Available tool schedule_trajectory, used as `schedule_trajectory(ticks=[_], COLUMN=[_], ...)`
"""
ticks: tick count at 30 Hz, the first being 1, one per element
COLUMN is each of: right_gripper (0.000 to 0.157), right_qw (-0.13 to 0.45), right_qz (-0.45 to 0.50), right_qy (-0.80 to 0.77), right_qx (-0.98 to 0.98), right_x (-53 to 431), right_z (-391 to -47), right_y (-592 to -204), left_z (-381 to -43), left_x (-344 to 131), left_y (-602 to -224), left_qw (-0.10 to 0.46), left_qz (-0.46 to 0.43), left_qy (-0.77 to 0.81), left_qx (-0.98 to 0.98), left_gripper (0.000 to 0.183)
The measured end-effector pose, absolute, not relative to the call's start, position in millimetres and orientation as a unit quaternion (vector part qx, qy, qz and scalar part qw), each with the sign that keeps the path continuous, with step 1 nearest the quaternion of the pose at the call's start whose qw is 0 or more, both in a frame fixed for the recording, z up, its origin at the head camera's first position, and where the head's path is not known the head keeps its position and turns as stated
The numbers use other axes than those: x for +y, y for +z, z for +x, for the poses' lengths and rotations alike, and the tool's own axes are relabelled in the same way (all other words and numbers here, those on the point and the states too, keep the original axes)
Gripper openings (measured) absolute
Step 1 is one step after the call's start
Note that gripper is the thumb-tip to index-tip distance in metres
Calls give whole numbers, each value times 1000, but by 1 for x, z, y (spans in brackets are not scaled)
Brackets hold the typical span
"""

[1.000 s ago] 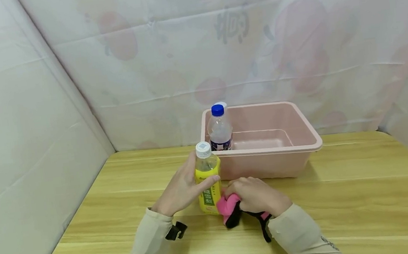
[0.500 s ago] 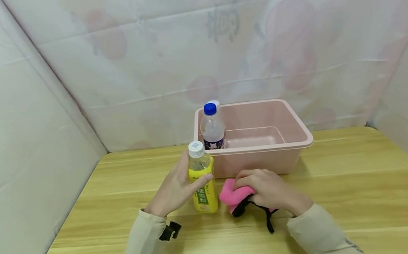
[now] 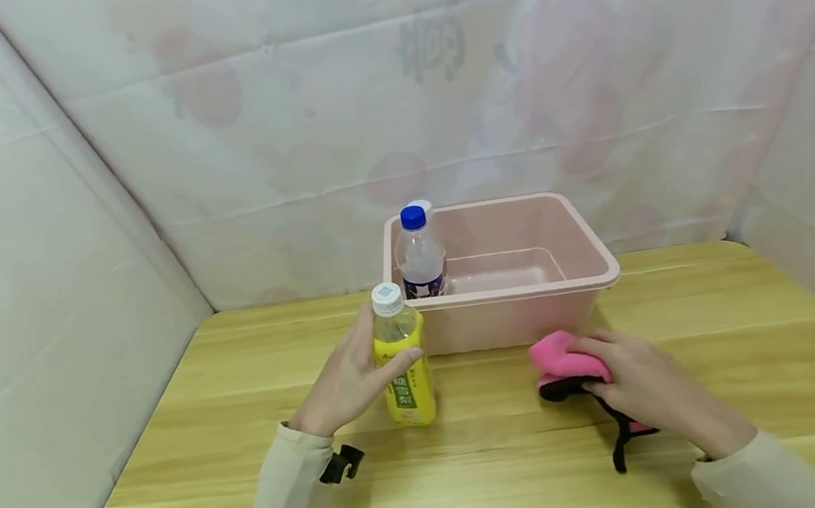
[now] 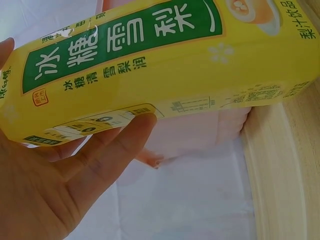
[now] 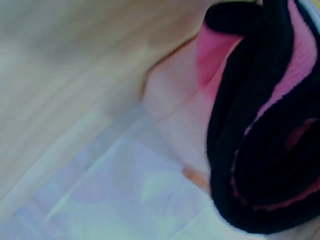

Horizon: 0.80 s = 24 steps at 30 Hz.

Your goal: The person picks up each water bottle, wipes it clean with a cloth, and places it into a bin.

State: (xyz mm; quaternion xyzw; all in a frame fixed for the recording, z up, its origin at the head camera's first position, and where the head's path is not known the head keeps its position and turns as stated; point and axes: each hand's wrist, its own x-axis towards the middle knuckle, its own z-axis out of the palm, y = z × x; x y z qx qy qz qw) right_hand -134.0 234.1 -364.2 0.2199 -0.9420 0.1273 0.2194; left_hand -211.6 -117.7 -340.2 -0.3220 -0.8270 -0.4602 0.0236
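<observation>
A drink bottle (image 3: 408, 375) with a white cap and a yellow label stands upright on the table, in front of the bin. My left hand (image 3: 342, 383) grips it from the left, thumb across the front; its label (image 4: 170, 82) fills the upper part of the left wrist view. To the right, my right hand (image 3: 641, 378) holds a bunched pink cloth (image 3: 569, 363) with black edging, low over the table. Part of the cloth and a black strip hang down below the fingers. The right wrist view shows the rolled black edge (image 5: 250, 100) of the cloth close up.
Behind both hands sits a pink plastic bin (image 3: 510, 294). At its left end stand a clear bottle with a blue cap (image 3: 413, 218) and another with a white cap (image 3: 423, 205) behind it. White sheeting (image 3: 288, 133) encloses the wooden table (image 3: 508, 477) at the back and sides.
My right hand has moved to the right with the cloth, away from the yellow bottle. The left hand keeps its hold on the bottle. The head view has shifted slightly.
</observation>
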Motion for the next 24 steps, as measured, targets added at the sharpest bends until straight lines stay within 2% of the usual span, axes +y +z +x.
schedule_trajectory(ticks=[3,7,11,15,22,24], right_gripper=[50,58,71,73,79,78], right_qw=[208,142,92,80,25,31], right_qz=[169,121,104,103,62,49], right_qy=[110,94,90,101,142,146], right_qx=[-957,-978,-986,-986,-988,-988], right_x=[243,245,243,245,252,258], right_z=[-123,-111,-103,-101,-107,-111], right_y=[-370,-378,-385,-389,-364,-351], left_z=[-212,-212,-212,-212,-213,-213], left_x=[-117,-116,-116,-115,-115,-114], left_y=[-339,-338,-338,-340,-340,-340], left_qw=[15,1,-7,-9,-9,-9], left_qz=[-318,-310,-300,-298,-299,-300], left_qy=[-459,-458,-456,-458,-460,-460], left_qx=[-829,-833,-838,-837,-836,-836], left_gripper=[75,76,78,78,77,77])
